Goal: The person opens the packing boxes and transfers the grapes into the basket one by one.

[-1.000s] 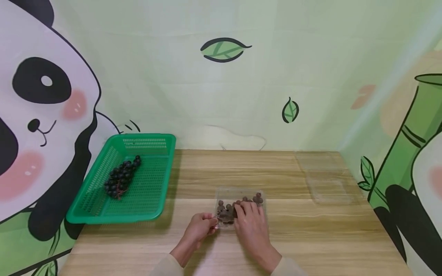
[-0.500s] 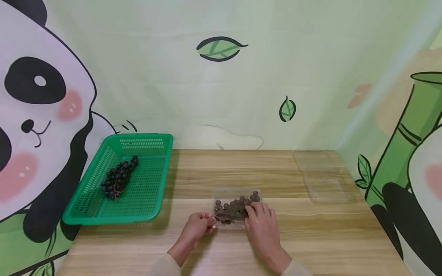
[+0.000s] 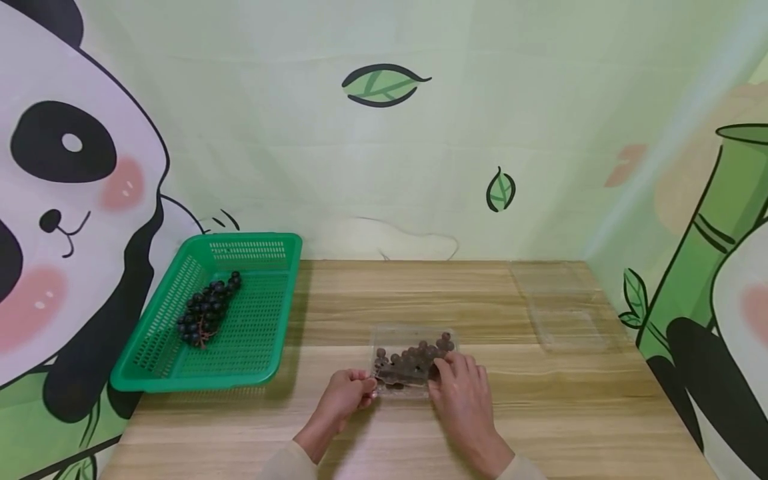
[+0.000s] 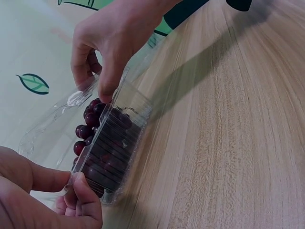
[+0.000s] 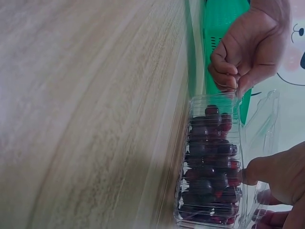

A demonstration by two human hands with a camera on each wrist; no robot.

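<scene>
A clear plastic clamshell box (image 3: 403,385) filled with dark red-purple grapes (image 5: 209,167) stands near the table's front, between both hands. Its clear lid (image 5: 268,112) is tilted up, not shut down. At the near left corner, my left hand (image 3: 348,395) pinches the box's rim between thumb and forefinger. My right hand (image 3: 462,397) grips the near rim toward the right end. Its thumb presses the outer side in the left wrist view, while the other fingers reach over behind the rim and are partly hidden. Some grapes show above the rim in the left wrist view.
A green plastic basket (image 3: 288,313) stands at the left with a bunch of dark grapes (image 3: 209,308) in it. Another clear plastic container (image 3: 570,327) lies at the table's back right. A printed wall cloth (image 3: 408,167) rises behind the wooden table (image 3: 576,413).
My right hand has slid to the right along the box's near side, uncovering more grapes. The left hand keeps its pinch on the left corner. The head view has shifted slightly.
</scene>
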